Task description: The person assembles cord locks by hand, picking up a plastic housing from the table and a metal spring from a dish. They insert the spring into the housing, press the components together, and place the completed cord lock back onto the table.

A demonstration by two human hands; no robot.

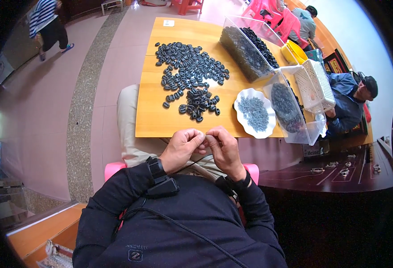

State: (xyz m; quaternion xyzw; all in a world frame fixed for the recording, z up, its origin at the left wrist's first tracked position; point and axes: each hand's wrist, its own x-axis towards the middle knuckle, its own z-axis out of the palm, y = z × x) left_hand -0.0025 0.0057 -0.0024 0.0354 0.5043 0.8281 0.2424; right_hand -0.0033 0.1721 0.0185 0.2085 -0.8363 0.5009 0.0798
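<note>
My left hand (pixel 183 148) and my right hand (pixel 224 149) meet over my lap, just off the front edge of the wooden table (pixel 148 107). Both are closed, thumbs and forefingers pinched close together. Whatever lies between the fingertips is too small or hidden to make out. Just beyond them on the tabletop sits a dense heap of small black plastic pieces (pixel 199 103). Farther back, many black oval pieces with holes (pixel 183 62) lie spread out. A white scalloped dish (pixel 237 106) of small grey metal pieces (pixel 254 114) stands to the right of my hands.
Two clear plastic boxes, a far one (pixel 245 53) and a near one (pixel 290 107), hold black parts. Beside them are a white perforated basket (pixel 314 85) and a yellow bowl (pixel 294 52). A person in dark blue (pixel 346 102) is at the right; another person (pixel 49 24) walks at far left.
</note>
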